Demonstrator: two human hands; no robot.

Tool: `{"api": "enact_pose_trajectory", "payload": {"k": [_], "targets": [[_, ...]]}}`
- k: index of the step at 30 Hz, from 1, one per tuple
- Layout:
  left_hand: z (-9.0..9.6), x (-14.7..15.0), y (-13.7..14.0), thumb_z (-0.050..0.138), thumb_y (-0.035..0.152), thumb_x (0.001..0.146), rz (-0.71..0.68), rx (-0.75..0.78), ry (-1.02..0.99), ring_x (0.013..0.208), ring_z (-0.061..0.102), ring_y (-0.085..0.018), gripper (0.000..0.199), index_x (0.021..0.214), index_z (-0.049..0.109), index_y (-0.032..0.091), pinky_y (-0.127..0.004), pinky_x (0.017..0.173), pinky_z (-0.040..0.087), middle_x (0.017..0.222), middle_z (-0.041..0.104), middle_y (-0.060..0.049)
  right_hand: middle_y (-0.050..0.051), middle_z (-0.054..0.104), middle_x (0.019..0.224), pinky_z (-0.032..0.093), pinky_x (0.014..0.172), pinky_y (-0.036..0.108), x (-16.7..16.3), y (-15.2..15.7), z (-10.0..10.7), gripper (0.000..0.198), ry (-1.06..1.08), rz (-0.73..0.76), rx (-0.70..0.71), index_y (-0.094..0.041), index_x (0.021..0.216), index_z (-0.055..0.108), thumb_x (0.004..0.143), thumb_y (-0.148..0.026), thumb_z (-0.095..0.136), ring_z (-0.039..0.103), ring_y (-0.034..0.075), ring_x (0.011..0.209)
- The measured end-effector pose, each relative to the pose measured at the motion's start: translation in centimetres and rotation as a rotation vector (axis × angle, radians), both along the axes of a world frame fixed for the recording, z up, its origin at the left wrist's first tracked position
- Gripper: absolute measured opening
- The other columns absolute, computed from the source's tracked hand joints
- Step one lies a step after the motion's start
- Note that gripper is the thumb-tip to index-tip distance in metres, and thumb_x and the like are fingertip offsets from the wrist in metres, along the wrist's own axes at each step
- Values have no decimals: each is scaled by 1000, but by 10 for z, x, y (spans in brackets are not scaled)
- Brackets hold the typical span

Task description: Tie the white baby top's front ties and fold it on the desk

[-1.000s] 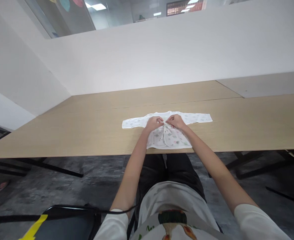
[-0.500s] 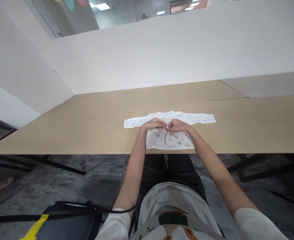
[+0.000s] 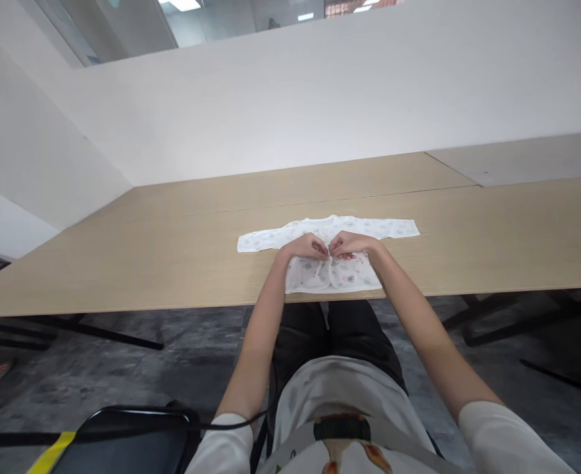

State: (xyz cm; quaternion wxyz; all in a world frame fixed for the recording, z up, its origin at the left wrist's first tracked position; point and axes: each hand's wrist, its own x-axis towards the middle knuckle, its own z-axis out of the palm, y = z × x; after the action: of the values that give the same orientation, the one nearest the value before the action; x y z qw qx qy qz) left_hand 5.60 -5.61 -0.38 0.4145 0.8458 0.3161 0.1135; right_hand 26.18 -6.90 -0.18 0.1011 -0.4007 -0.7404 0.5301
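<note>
A white baby shirt [image 3: 332, 280] with a small printed pattern lies front side up near the table's front edge, both sleeves spread out sideways. Over its middle, my left hand [image 3: 310, 246] is closed in a pinch at the front opening. My right hand [image 3: 347, 244] pinches the same spot from the other side, its fingertips almost touching those of the left. A thin white strip, perhaps a tie, hangs below the fingertips. Exactly which bit of cloth each hand pinches is hidden by the fingers.
The shirt rests on a long wooden table [image 3: 181, 263] against a white wall [image 3: 290, 118]. A black chair [image 3: 127, 441] with yellow tape stands at my lower left. Dark table legs [image 3: 112, 336] show below the edge. Another person's foot [image 3: 1, 368] is at the far left.
The fingers of both hands have shifted slightly at the shirt's middle, and the right-hand fingers are more curled under. The camera view has tilted a little.
</note>
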Motion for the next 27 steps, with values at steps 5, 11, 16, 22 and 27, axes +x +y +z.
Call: {"api": "enact_pose_trajectory", "payload": {"k": [5,11,16,22,27], "targets": [[1,-1,1,71,33,67,-10,-72,-67,69,62,-14,23,82,74,16,-23,65,46,77,71,-5,-2,56,51,34,39,19,0,-2,4,7,17,-8,-16,-14,64,66,65,-18,60,44,7,40],[-2,-3,3,71,34,69,-18,-98,-88,73,64,-14,25,84,71,14,-24,66,46,82,71,-7,-2,54,50,34,39,20,0,-4,4,9,35,-24,-27,-13,68,67,67,-20,61,44,7,39],[-2,-4,3,73,37,66,12,-175,-111,71,64,-14,32,86,68,14,-25,65,47,80,70,-6,-1,57,52,36,40,19,0,-3,3,12,54,-44,-30,-13,73,69,68,-21,62,45,7,41],[-3,-4,2,74,29,63,24,-257,-172,68,63,-14,33,87,58,14,-26,65,47,73,68,-3,-2,57,52,38,42,20,0,-3,3,17,70,-27,-34,-14,78,70,65,-24,67,48,8,44],[2,-2,-2,74,27,61,61,-205,-151,67,62,-13,35,90,58,15,-24,63,45,72,67,-1,-2,56,50,38,43,21,-5,-5,4,18,51,-32,-15,-13,75,70,64,-28,72,47,8,44]]}}
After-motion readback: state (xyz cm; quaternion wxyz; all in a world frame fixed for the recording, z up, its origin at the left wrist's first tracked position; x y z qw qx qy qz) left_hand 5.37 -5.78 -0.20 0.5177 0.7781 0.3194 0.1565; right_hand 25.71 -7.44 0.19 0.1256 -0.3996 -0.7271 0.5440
